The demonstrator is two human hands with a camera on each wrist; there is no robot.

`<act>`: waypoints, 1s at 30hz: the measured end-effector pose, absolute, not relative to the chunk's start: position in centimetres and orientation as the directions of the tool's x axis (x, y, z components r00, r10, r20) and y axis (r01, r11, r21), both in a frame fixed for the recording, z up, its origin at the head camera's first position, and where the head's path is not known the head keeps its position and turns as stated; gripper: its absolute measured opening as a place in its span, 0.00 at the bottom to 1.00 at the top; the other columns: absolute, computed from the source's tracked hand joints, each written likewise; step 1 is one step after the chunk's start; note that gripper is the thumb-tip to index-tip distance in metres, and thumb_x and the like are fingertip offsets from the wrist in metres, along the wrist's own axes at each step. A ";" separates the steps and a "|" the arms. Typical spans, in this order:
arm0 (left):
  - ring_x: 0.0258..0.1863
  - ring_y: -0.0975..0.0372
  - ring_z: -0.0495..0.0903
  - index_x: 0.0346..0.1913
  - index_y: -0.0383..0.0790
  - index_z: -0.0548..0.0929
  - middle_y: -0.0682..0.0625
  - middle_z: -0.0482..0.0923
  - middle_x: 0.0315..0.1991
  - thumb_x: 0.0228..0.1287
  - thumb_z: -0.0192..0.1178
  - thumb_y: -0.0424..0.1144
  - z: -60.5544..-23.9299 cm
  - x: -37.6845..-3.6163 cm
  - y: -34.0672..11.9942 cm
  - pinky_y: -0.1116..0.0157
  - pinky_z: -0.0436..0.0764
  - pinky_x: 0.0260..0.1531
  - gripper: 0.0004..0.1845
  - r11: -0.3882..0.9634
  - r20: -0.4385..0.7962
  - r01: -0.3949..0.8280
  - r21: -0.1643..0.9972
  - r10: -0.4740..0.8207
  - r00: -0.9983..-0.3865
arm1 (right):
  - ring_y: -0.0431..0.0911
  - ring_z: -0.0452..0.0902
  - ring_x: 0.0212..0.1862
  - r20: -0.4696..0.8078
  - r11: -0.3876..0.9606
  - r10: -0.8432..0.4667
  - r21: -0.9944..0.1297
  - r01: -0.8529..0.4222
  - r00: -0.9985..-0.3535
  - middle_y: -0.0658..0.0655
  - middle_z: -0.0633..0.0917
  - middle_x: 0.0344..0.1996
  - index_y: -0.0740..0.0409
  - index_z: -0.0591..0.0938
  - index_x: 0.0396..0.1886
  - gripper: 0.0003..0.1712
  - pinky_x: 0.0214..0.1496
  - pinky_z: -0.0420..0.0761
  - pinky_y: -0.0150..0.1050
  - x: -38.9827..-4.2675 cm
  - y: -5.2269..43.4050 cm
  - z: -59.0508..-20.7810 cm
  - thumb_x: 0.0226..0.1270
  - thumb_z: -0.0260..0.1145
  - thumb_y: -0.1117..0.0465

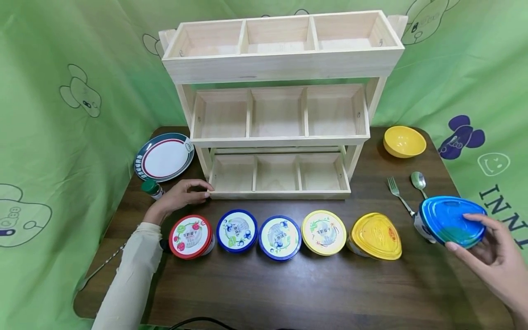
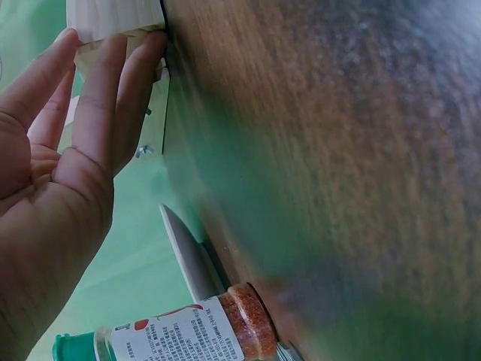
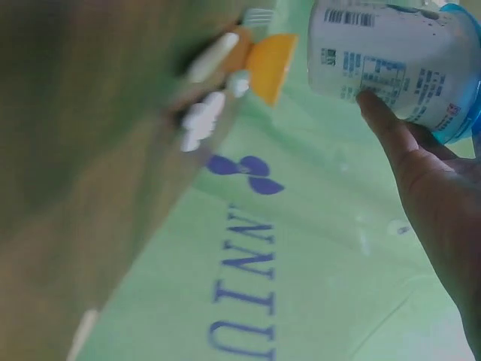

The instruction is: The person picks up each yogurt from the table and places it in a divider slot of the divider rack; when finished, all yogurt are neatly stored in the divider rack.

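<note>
My right hand (image 1: 495, 252) grips a white yogurt tub with a blue rounded-triangular lid (image 1: 451, 220), raised over the table's right side. The right wrist view shows the printed white side of this yogurt tub (image 3: 391, 64), the thumb against it. With extended fingers, my left hand (image 1: 183, 197) touches the left front corner of the wooden three-tier rack (image 1: 284, 195), at its lowest tray. Along the table's middle stand a red-lidded tub (image 1: 191, 236), two blue-lidded tubs (image 1: 237, 230) (image 1: 280, 237), a yellow-lidded round tub (image 1: 324, 232) and a yellow triangular-lidded tub (image 1: 376, 236).
Left of the rack lie a dark-rimmed white plate (image 1: 166, 158) and a green-capped spice bottle (image 1: 151, 189), close to the left wrist. A yellow bowl (image 1: 404, 142), a fork (image 1: 399, 195) and a spoon (image 1: 419, 182) are at right. Green curtain (image 1: 49, 137) surrounds the table.
</note>
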State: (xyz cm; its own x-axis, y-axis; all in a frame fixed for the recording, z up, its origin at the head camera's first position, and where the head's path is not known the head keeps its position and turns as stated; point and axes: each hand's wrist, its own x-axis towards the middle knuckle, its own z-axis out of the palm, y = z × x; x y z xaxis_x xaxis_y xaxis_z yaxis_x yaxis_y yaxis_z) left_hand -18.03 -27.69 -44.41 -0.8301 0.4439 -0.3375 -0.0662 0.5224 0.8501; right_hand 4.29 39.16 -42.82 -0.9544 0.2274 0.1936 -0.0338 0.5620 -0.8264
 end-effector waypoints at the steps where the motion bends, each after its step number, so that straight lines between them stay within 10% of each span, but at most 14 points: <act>1: 0.50 0.51 0.81 0.64 0.34 0.85 0.38 0.83 0.55 0.81 0.64 0.38 -44.4 -18.0 -27.7 0.63 0.84 0.51 0.16 0.528 -0.337 -0.063 0.847 0.442 -0.831 | 0.37 0.61 0.77 0.209 0.565 0.218 -0.824 -0.051 -0.953 0.43 0.61 0.76 0.48 0.68 0.82 0.48 0.56 0.68 0.12 3.8 39.1 -42.5 0.69 0.64 0.86; 17: 0.55 0.48 0.84 0.64 0.33 0.85 0.36 0.84 0.56 0.82 0.63 0.37 -44.6 -17.9 -27.7 0.64 0.85 0.53 0.16 0.522 -0.333 -0.070 0.850 0.430 -0.839 | 0.37 0.62 0.75 0.241 0.591 0.062 -0.791 -0.159 -0.969 0.59 0.54 0.84 0.52 0.66 0.84 0.50 0.57 0.66 0.13 -1.4 36.9 -37.9 0.66 0.70 0.84; 30: 0.55 0.48 0.84 0.65 0.33 0.84 0.36 0.84 0.58 0.82 0.63 0.38 -44.7 -17.9 -27.7 0.62 0.85 0.55 0.17 0.521 -0.335 -0.078 0.850 0.422 -0.842 | 0.28 0.67 0.63 0.245 0.600 -0.069 -0.764 -0.236 -0.967 0.43 0.65 0.74 0.53 0.68 0.82 0.49 0.56 0.70 0.14 -3.7 34.3 -35.7 0.65 0.75 0.80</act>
